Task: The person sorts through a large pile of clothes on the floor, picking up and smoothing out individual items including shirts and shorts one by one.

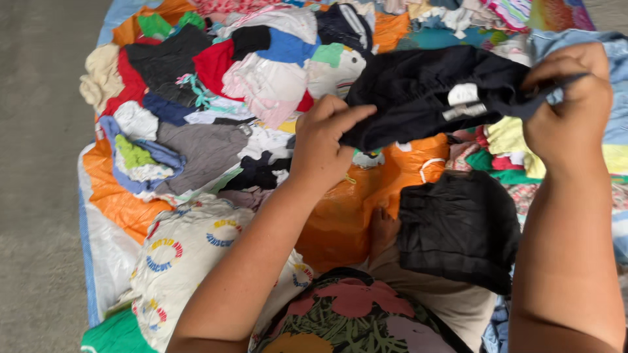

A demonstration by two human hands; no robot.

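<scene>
Both hands point(320, 140) point(566, 108) — seemingly pinching — stretch black garment point(425, 91) between.

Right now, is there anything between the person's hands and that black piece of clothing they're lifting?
Nothing visible. The left hand pinches one end of the black garment and the right hand grips the other end, so both already touch it directly. It hangs stretched above the heap of mixed clothes; a second folded black garment lies below on the lap.

Two small white labels point(463, 101), one square above one oblong, sat inside the black garment's point(425, 91) waistband, right of centre in the scene.
</scene>
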